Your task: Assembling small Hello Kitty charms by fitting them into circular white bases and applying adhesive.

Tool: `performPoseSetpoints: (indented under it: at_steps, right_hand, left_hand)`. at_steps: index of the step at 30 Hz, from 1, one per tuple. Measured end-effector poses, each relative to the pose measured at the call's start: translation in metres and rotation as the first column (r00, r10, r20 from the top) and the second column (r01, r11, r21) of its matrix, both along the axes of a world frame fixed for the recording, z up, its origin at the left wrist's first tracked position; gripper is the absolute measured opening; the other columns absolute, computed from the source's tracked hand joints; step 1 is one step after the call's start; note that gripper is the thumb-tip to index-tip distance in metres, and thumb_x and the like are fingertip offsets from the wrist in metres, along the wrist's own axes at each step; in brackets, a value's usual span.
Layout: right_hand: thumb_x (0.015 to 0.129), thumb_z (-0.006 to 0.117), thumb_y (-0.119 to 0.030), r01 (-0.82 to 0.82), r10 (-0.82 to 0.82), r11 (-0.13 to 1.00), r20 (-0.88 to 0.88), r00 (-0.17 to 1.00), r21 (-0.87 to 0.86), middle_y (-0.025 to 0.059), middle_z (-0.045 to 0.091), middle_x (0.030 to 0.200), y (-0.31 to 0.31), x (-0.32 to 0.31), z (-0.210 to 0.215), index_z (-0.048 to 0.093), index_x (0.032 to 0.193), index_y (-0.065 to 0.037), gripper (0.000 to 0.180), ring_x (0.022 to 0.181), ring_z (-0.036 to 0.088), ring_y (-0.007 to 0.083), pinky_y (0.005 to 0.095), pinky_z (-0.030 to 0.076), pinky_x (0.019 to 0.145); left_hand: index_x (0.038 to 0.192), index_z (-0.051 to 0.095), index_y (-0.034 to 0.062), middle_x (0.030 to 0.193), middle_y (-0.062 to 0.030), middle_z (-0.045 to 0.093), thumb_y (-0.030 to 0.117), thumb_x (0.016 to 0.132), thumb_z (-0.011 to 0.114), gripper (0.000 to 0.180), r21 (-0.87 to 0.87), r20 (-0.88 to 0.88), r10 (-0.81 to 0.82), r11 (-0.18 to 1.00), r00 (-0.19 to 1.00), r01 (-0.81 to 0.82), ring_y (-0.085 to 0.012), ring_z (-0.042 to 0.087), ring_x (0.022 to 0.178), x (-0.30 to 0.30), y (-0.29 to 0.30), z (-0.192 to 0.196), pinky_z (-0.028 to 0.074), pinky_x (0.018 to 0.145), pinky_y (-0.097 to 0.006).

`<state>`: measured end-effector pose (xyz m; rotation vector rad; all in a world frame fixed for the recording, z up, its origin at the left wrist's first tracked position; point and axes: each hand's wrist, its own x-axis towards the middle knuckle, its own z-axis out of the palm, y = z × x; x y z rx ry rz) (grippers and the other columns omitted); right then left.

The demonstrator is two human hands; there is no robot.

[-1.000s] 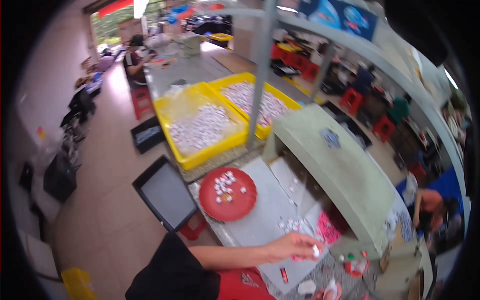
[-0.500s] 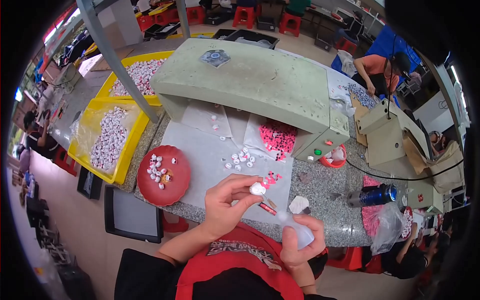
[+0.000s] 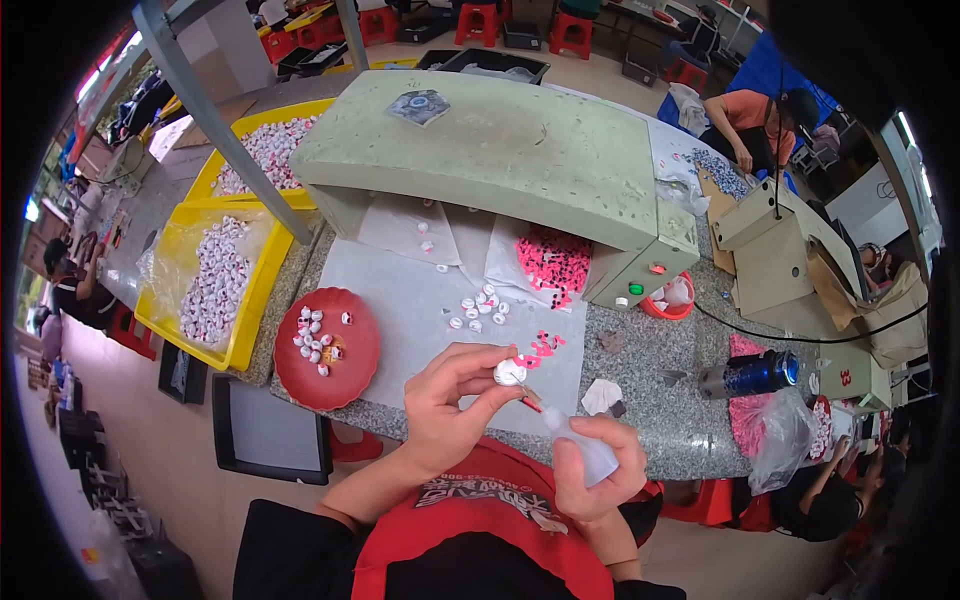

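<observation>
Between the thumb and fingers of my left hand is a small white round piece with dark line markings and a little pink at its top. My right hand is wrapped round a translucent squeeze bottle. Its thin nozzle points up and left, with the tip at the lower side of the white piece; whether they touch I cannot tell. Just beyond lie loose pink bits and several similar white pieces on a white sheet.
A pale green metal housing arches over the sheet, sheltering a pink-and-black heap. To the left are a red scalloped plate and yellow trays of white pieces. Rightward stand a red basket and a blue bottle. Other people work nearby.
My right hand has brought the squeeze bottle up and left, so its nozzle is closer to the white piece. My left hand keeps its pinch on the piece, now turned slightly.
</observation>
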<state>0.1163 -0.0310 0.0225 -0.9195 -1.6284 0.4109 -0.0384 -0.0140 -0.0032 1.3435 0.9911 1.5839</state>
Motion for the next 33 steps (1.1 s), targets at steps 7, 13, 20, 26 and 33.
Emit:
performPoseSetpoints:
  at_steps: [7,13,20,26,33]
  right_hand:
    - [0.062,0.066,0.000,-0.069,0.069,0.998,0.033,0.997,0.004,0.0100,0.060,0.066,0.002,0.000,0.007,0.055,0.083,0.001,0.023,0.050,0.057,0.0195,0.0275,0.046,0.048]
    - [0.062,0.065,0.001,-0.076,0.078,0.994,0.020,0.997,-0.082,0.0096,0.060,0.065,0.000,0.005,0.009,0.056,0.081,0.001,0.021,0.050,0.057,0.0194,0.0273,0.046,0.049]
    - [0.063,0.064,0.000,-0.054,0.053,0.995,-0.022,0.998,-0.082,0.0100,0.060,0.066,0.000,0.008,0.004,0.056,0.081,0.000,0.020,0.051,0.058,0.0197,0.0279,0.047,0.050]
    - [0.062,0.065,0.001,-0.094,0.095,0.994,0.017,0.995,-0.055,0.0099,0.060,0.065,0.000,0.007,0.007,0.055,0.083,0.001,0.023,0.048,0.056,0.0186,0.0268,0.045,0.046]
    - [0.063,0.063,0.002,-0.107,0.107,0.994,0.010,0.994,-0.017,0.0101,0.059,0.064,0.002,0.008,0.007,0.054,0.084,0.003,0.023,0.046,0.054,0.0180,0.0258,0.043,0.043]
  left_hand:
    - [0.099,0.054,-0.0085,0.101,-0.0167,0.053,-0.016,0.068,0.059,0.032,0.026,-0.112,0.020,1.000,0.993,-0.017,-0.0210,0.059,0.086,-0.002,0.001,0.001,0.054,0.073,-0.027]
    - [0.100,0.054,-0.0083,0.102,-0.0171,0.053,-0.016,0.068,0.059,0.033,0.013,-0.123,0.020,1.000,0.992,-0.018,-0.0206,0.059,0.087,-0.002,0.001,0.002,0.053,0.074,-0.027]
    - [0.100,0.053,-0.0092,0.104,-0.0181,0.052,-0.016,0.069,0.058,0.032,-0.054,-0.001,-0.049,0.997,0.999,0.049,-0.0227,0.058,0.091,0.000,-0.001,0.002,0.052,0.078,-0.029]
    - [0.102,0.050,-0.0084,0.104,-0.0199,0.054,-0.015,0.071,0.056,0.033,-0.192,0.217,-0.140,0.964,0.966,0.183,-0.0264,0.059,0.091,-0.004,0.002,0.005,0.051,0.078,-0.032]
    - [0.102,0.049,-0.0066,0.103,-0.0204,0.057,-0.014,0.071,0.055,0.033,-0.302,0.401,-0.180,0.900,0.898,0.315,-0.0287,0.060,0.091,-0.008,0.004,0.005,0.049,0.081,-0.035]
